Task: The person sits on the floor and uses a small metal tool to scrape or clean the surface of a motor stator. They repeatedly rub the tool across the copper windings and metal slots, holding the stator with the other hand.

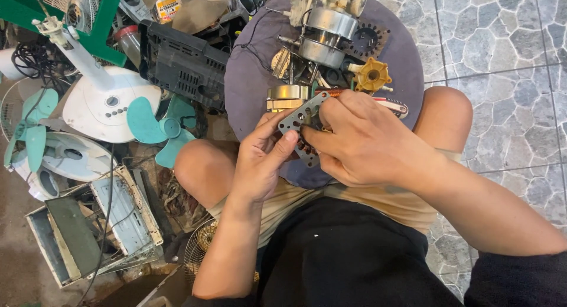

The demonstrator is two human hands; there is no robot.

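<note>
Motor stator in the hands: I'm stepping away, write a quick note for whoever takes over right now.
Left hand: fingers pinch the lower left edge of the grey stator plate.
Right hand: grips the same plate from the right; copper windings show just above it.
Where things are: the plate is held over the round purple stool top. The silver motor housing and a yellow gear knob lie on the stool. Teal fan blades lie on the floor to the left.
Done: motor is apart in pieces.
Left: stator is still in hand, not set down.
</note>
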